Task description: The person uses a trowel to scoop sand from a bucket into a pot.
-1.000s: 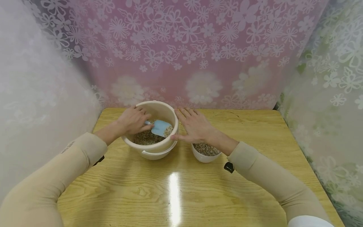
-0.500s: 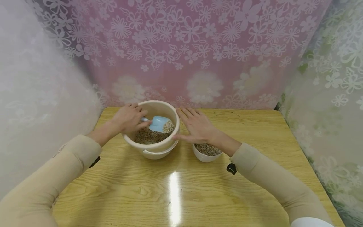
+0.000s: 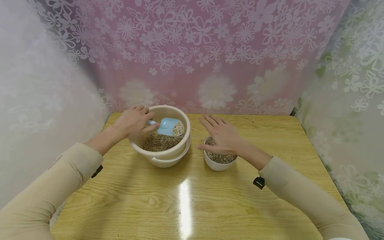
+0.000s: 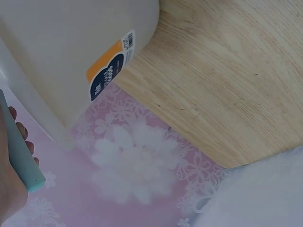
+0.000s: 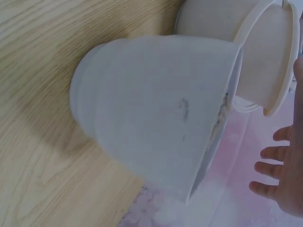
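Note:
My left hand [image 3: 133,122] grips the handle of a light blue scoop [image 3: 167,126] at the left rim of a cream bucket [image 3: 168,156]. Pale gravel lies at the scoop's far end, and darker gravel [image 3: 160,142] covers the bucket's bottom. From the left wrist, the green-blue handle [image 4: 21,158] shows inside curled fingers. Fingers extended, my right hand [image 3: 225,137] is over a white pot [image 3: 218,165] filled with gravel, partly hiding it. The right wrist view has the pot [image 5: 151,104] close up, with the right hand [image 5: 291,165] beyond its rim, apart from it.
Both containers stand on a wooden table [image 3: 144,200], the pot to the right of the bucket. The bucket's white bail handle [image 3: 171,161] hangs down at its front. Flowered curtains [image 3: 210,60] enclose the table's back and sides.
The scoop has risen from the bucket's gravel, while my left hand shifted slightly left and away. My right hand has left the bucket's rim and moved right, over the pot.

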The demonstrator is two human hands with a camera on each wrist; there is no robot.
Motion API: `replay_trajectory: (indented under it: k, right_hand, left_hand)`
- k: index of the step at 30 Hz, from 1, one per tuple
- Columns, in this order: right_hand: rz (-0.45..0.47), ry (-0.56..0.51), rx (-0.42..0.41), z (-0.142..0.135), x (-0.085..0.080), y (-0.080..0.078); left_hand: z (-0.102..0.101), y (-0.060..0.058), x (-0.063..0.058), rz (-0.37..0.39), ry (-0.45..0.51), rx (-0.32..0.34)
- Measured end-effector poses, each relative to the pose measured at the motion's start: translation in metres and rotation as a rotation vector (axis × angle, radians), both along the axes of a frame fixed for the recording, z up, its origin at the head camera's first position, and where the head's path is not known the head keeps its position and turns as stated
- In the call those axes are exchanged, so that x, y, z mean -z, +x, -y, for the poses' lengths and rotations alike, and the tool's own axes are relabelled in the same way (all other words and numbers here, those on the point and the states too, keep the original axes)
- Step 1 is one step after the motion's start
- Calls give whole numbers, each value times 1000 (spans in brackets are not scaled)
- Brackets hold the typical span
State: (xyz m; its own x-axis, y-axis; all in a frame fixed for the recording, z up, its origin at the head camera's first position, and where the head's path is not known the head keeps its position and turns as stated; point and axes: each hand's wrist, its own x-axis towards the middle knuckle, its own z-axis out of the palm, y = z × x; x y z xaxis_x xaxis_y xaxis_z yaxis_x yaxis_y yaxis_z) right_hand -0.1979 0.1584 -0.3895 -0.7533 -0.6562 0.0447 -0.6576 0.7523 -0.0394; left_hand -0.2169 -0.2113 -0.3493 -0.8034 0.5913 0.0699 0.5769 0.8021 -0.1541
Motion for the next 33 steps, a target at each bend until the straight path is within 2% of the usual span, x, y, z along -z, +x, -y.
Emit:
replay_trajectory:
  k: [12, 17, 22, 27, 33]
  right_hand:
    - [-16, -10, -63, -57, 9, 12]
    - [-46, -13, -61, -77, 19, 18]
    - [-53, -28, -39, -93, 29, 22]
    - [-56, -19, 12, -105, 34, 22]
    - [-36, 7, 25, -113, 40, 24]
  left_hand:
    - [-21, -5, -13, -54, 22, 76]
    - [-37, -7, -16, -22, 16, 88]
    - [-55, -10, -18, 25, -4, 131]
    - [-76, -13, -17, 27, -12, 187]
    - [-103, -13, -15, 41, -75, 218]
